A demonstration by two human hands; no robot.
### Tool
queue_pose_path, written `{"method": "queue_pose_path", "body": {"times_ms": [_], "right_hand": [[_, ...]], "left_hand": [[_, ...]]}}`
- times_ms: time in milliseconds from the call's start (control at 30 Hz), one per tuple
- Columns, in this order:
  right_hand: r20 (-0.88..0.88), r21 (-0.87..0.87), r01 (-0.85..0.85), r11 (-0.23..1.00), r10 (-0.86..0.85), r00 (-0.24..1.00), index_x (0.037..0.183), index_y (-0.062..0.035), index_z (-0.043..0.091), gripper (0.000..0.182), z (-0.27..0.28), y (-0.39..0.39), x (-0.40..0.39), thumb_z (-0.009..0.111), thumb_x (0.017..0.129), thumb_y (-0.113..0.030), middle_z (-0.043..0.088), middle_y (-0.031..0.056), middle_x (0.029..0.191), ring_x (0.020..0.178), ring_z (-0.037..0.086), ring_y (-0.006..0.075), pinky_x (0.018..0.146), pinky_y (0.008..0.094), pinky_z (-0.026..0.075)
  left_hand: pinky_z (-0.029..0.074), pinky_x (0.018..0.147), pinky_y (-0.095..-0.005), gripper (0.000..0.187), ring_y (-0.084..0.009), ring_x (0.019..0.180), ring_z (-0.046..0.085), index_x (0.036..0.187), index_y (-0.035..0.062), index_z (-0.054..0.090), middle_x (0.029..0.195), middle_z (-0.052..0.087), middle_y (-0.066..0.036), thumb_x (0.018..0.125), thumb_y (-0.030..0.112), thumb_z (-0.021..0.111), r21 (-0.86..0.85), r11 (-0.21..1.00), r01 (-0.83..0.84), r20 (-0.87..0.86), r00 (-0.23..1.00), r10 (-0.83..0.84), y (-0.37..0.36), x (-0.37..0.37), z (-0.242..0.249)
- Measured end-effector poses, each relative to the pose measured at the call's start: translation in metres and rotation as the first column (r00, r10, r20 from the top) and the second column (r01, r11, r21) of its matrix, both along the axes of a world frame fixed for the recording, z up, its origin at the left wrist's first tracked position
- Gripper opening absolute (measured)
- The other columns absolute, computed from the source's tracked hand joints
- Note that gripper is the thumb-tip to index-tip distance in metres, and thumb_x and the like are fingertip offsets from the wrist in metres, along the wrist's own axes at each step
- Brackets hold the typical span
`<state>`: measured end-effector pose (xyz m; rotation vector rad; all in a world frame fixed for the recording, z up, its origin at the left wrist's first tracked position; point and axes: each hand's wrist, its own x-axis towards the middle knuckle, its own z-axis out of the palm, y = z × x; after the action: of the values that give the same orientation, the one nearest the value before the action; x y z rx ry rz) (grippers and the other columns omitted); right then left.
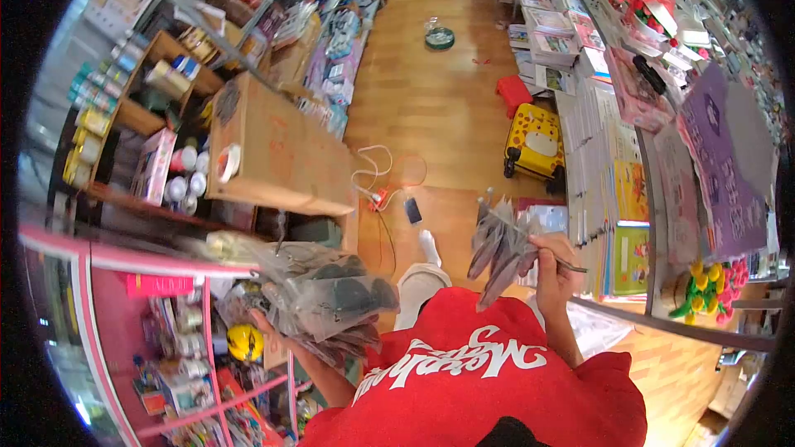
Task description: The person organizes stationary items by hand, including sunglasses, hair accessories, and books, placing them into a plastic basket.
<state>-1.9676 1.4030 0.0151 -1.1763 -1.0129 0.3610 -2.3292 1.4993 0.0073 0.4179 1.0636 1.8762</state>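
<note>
My left hand is at the pink-framed shelf, closed on a large bunch of clear plastic packets with dark contents. The packets cover most of its fingers. What is inside them I cannot make out. On the other side of my body, my right hand is wrapped round a thin metal display hook. Several flat dark packets in clear plastic hang from that hook, in front of the fingers.
A tall cardboard box stands at the left shelves. On the wooden floor lie a white cable, a phone and a green roll. A yellow giraffe suitcase is beside the stacked books on the right.
</note>
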Motion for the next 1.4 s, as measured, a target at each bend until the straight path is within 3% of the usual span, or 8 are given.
{"method": "queue_pose_path", "body": {"times_ms": [333,433,533,633,667,1100,1200,1400], "right_hand": [[-0.168,-0.101,0.275,0.956,-0.289,0.942,0.094,0.0055,0.062,0.019,0.024,0.213,0.042,0.05,0.088,-0.008,0.057,0.0083,0.082,0.068,0.051,0.0139,0.06,0.0246,0.04],[0.177,-0.036,0.402,0.915,-0.39,0.904,0.094,0.0054,0.06,0.02,0.015,0.261,0.07,0.046,0.091,-0.008,0.051,0.008,0.079,0.056,0.049,0.0103,0.047,0.0214,0.04],[0.12,-0.068,0.448,0.891,-0.438,0.891,0.093,0.0053,0.061,0.02,0.008,0.308,0.096,0.048,0.09,-0.009,0.051,0.0077,0.078,0.055,0.048,0.0094,0.047,0.0209,0.04],[-0.038,-0.132,0.459,0.878,-0.467,0.883,0.093,0.0044,0.062,0.019,0.002,0.366,0.125,0.049,0.089,-0.008,0.053,0.0073,0.079,0.057,0.048,0.0095,0.05,0.0211,0.04],[-0.128,-0.165,0.441,0.882,-0.462,0.877,0.093,0.0045,0.062,0.018,0.002,0.386,0.135,0.05,0.088,-0.007,0.055,0.0081,0.08,0.063,0.05,0.0109,0.054,0.0223,0.04],[-0.248,0.016,0.324,0.946,-0.31,0.918,0.096,0.0051,0.061,0.02,0.004,0.644,0.322,0.048,0.09,-0.009,0.053,0.0077,0.083,0.061,0.051,0.0116,0.053,0.0225,0.041],[-0.216,-0.004,0.416,0.91,-0.406,0.888,0.096,0.0052,0.061,0.021,-0.007,0.684,0.352,0.047,0.09,-0.009,0.053,0.0079,0.083,0.063,0.052,0.0122,0.053,0.0228,0.04],[-0.572,-0.003,0.669,0.743,-0.55,0.609,0.093,0.0061,0.06,0.023,-0.027,0.749,0.377,0.047,0.09,-0.012,0.053,0.0073,0.08,0.065,0.051,0.0126,0.052,0.024,0.04]], "left_hand": [[0.03,0.102,-0.045,0.065,-0.0291,0.122,0.037,0.135,0.0092,0.033,0.136,0.035,-0.011,0.086,0.05,0.043,-0.058,0.971,0.231,0.085,0.97,-0.226,0.3,0.092,0.011],[0.028,0.105,-0.0424,0.067,-0.0281,0.126,0.033,0.135,0.0077,0.033,0.138,0.033,-0.011,0.086,0.052,0.044,-0.1,0.948,0.301,0.081,0.952,-0.294,0.372,0.144,0.029],[0.029,0.105,-0.0393,0.063,-0.0264,0.127,0.032,0.136,0.0068,0.032,0.139,0.032,-0.011,0.088,0.046,0.045,-0.076,0.928,0.365,-0.047,0.928,-0.369,0.434,0.186,0.028],[0.03,0.102,-0.0404,0.062,-0.0268,0.118,0.04,0.129,0.0063,0.039,0.129,0.043,-0.01,0.086,0.051,0.044,0.155,0.733,0.662,0.175,0.712,-0.68,0.519,0.191,-0.054],[0.03,0.101,-0.0412,0.063,-0.0269,0.117,0.041,0.127,0.0059,0.04,0.127,0.044,-0.011,0.085,0.053,0.044,0.052,0.791,0.609,-0.116,0.791,-0.601,0.545,0.211,-0.05],[0.034,0.099,-0.0428,0.065,-0.028,0.12,0.04,0.133,0.0093,0.032,0.133,0.038,-0.01,0.086,0.053,0.041,-0.038,0.809,0.587,-0.104,0.803,-0.587,0.776,0.435,-0.002],[0.038,0.094,-0.0403,0.061,-0.0259,0.11,0.047,0.126,0.0069,0.041,0.123,0.046,-0.01,0.086,0.053,0.041,-0.092,0.683,0.725,-0.146,0.669,-0.729,0.837,0.485,-0.005],[0.04,0.092,-0.0364,0.059,-0.0218,0.104,0.052,0.118,0.0051,0.05,0.112,0.055,-0.007,0.085,0.053,0.042,-0.167,0.348,0.923,-0.203,0.313,-0.928,0.973,0.631,-0.041]]}}
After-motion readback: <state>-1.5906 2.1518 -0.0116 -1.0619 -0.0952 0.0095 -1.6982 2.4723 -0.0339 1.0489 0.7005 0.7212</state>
